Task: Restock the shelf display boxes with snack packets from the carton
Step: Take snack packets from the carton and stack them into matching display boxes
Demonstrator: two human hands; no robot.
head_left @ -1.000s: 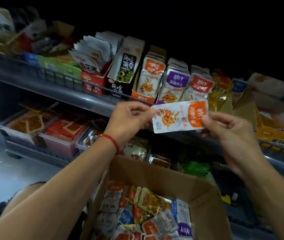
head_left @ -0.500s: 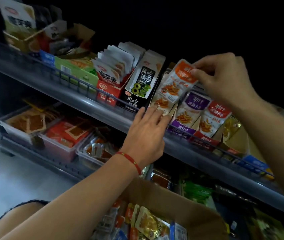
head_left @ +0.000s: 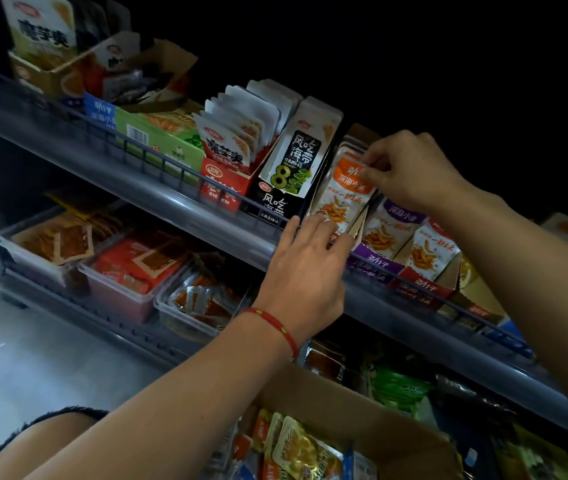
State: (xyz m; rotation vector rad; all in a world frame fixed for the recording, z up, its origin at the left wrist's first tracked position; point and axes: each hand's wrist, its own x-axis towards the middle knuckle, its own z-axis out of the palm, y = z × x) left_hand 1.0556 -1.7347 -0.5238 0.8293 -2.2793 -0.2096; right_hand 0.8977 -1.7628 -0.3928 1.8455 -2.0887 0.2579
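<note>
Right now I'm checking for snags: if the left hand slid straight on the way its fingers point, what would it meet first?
The left hand points up-shelf; its fingertips already reach the foot of the orange snack packet, so probably that packet first. Depth is unclear.

Upper shelf (head_left: 185, 216) being lined with display boxes: green box (head_left: 158, 133), red box (head_left: 222, 183), black box (head_left: 286, 188), purple box (head_left: 376, 261). Lower shelf (head_left: 109, 327) being occupied by clear tubs (head_left: 119, 292) of packets.
</note>
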